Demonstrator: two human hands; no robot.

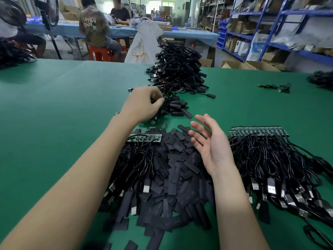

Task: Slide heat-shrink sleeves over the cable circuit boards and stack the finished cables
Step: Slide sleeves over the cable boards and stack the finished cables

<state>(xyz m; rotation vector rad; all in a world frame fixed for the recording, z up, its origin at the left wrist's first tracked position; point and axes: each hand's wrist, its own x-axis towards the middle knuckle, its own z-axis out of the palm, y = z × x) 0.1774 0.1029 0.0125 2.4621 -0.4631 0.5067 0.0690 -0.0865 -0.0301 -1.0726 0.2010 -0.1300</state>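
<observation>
My left hand (144, 103) reaches forward and its curled fingers grip the cords of a small bunch of sleeved cables (175, 108) lying on the green table (63, 98). My right hand (210, 143) hovers open, palm turned left, above a heap of flat black heat-shrink sleeves (173, 179), holding nothing. A tall stack of finished cables (177, 69) rises just beyond the small bunch. A strip of green circuit boards with cables (145, 138) lies left of the sleeves. A larger batch of boards with cables (270, 156) spreads to the right.
A lone cable (275, 87) lies at the far right, with another dark cable pile (322, 79) at the table's right edge and one at the far left (14, 53). Two people sit at a blue table behind. Blue shelving lines the right wall.
</observation>
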